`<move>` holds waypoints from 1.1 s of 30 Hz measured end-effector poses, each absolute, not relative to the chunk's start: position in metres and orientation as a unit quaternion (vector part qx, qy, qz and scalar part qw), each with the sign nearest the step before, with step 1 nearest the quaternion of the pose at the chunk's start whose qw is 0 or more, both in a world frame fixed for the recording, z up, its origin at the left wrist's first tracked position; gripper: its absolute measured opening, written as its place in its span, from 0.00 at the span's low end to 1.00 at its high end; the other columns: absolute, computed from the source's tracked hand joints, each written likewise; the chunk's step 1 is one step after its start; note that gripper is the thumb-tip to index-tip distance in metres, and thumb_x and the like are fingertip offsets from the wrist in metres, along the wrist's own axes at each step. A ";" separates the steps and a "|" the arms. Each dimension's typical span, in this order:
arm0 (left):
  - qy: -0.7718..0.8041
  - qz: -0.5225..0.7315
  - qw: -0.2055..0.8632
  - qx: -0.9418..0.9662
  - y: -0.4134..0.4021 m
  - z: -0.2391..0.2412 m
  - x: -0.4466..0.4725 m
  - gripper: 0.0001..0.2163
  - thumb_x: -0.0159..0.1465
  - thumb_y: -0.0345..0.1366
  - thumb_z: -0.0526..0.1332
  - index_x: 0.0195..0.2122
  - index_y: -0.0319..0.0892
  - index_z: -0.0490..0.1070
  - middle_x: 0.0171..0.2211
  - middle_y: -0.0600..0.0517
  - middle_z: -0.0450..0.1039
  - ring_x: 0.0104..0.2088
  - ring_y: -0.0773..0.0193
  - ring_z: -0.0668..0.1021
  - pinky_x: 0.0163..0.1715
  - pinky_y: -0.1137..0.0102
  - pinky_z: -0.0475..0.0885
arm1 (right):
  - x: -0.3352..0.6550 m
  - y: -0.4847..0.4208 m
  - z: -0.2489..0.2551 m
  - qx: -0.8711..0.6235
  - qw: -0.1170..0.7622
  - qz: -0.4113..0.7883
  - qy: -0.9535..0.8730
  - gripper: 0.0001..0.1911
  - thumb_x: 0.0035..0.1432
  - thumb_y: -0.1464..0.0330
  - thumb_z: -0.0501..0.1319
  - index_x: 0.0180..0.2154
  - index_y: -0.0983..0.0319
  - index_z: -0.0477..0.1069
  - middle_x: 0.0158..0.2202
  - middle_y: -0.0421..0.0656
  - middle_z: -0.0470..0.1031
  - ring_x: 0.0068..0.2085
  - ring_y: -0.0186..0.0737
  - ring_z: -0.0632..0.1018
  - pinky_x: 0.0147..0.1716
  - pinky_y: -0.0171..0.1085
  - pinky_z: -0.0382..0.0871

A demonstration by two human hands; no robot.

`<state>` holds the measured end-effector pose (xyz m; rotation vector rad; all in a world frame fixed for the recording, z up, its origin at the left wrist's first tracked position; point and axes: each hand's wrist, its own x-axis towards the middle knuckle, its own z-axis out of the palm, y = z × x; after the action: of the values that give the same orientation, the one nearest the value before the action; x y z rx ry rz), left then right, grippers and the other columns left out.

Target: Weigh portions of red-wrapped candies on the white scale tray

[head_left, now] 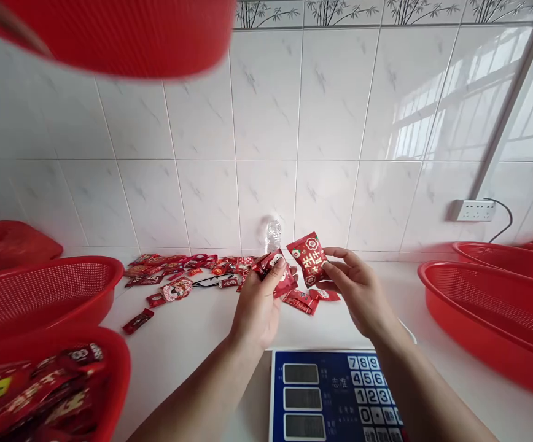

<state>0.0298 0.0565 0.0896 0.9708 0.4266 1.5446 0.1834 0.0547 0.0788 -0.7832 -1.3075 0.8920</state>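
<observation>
My left hand (258,302) is closed around a few small red snack packets (276,270), held above the white counter (193,344). My right hand (357,290) pinches one red packet with a white and green label (309,258) between thumb and fingers, just right of the left hand. Beneath both hands lie more red packets (304,299). A scatter of several red packets (178,273) spreads over the counter to the left, by the tiled wall.
A blue electronic scale with a keypad (335,396) sits at the near edge. Red mesh baskets stand at the left (40,294) and right (492,313); a near-left red basket (50,387) holds packets. A small clear bottle (273,235) stands by the wall, a power strip (473,210) on it.
</observation>
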 end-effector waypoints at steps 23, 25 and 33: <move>0.370 0.646 0.355 0.565 0.000 0.092 -0.012 0.18 0.54 0.35 0.71 0.45 0.45 0.70 0.40 0.52 0.76 0.40 0.61 0.78 0.42 0.67 0.72 | 0.195 0.026 0.092 -0.431 0.504 0.250 -0.705 0.15 0.60 0.59 0.58 0.44 0.58 0.73 0.35 0.43 0.80 0.35 0.40 0.80 0.34 0.39 0.73; 0.428 0.625 0.288 0.586 -0.002 0.099 -0.029 0.19 0.52 0.35 0.71 0.44 0.45 0.70 0.41 0.52 0.76 0.39 0.61 0.78 0.42 0.68 0.72 | 0.199 0.025 0.093 -0.440 0.505 0.232 -0.705 0.15 0.60 0.58 0.57 0.44 0.58 0.73 0.37 0.44 0.80 0.37 0.42 0.80 0.33 0.39 0.73; 0.495 0.571 0.282 0.591 0.011 0.115 -0.075 0.23 0.51 0.41 0.71 0.47 0.44 0.68 0.39 0.50 0.77 0.39 0.56 0.79 0.39 0.63 0.74 | 0.209 0.018 0.099 -0.448 0.505 0.193 -0.712 0.16 0.60 0.57 0.56 0.45 0.56 0.73 0.37 0.44 0.80 0.33 0.41 0.80 0.30 0.38 0.72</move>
<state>-0.0754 0.0109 0.1150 1.5829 1.3257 1.5302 0.2087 0.0177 0.0992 -1.0799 -1.7183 0.4655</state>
